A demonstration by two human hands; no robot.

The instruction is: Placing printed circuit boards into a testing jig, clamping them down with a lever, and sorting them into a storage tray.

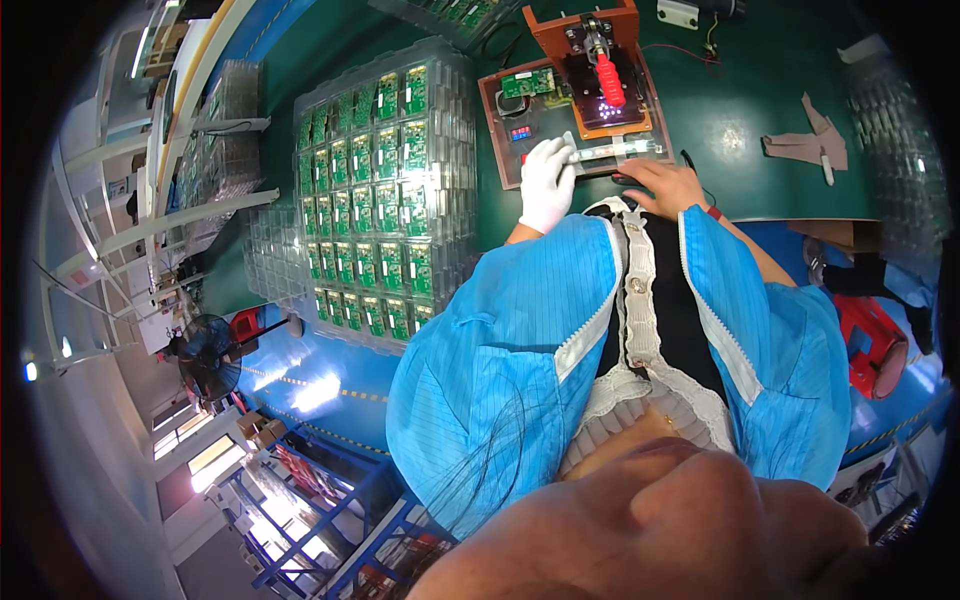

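My left hand (547, 182), in a white glove, rests at the front left of a brown test fixture box (486, 100). Its fingers reach forward, their tips beside the left end of a clear strip (612, 152) lying along the box's front. My bare right hand (664, 186) is at the front right edge, fingers stretched leftward over a small dark thing I cannot make out. Behind the strip stands a toggle clamp with a red handle (610, 82), over a dark plate with small white lights. A green circuit board (528, 84) and a small lit digital display (520, 133) are in the box's left part.
Stacked clear trays of green circuit boards (375, 200) stand to the left. On the green table (720, 110) at right lie beige finger-shaped cloth pieces (808, 142). More clear trays (890, 140) are at the far right. A red stool (872, 345) stands below right.
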